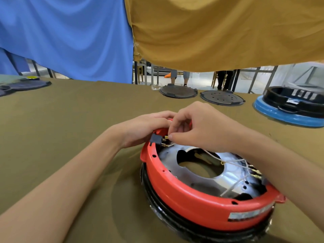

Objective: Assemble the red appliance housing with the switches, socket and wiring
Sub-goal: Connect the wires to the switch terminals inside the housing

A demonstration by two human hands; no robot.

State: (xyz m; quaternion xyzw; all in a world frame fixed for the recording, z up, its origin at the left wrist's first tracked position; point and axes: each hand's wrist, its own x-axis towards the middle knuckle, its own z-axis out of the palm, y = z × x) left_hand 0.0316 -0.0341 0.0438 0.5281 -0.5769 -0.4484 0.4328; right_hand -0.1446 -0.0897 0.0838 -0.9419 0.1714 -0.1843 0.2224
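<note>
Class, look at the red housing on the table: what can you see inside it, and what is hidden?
Inside the red housing lie a shiny metal plate with a large central hole, white wires and brass terminals. Both hands cover the far rim, so what sits there is unseen.
</note>
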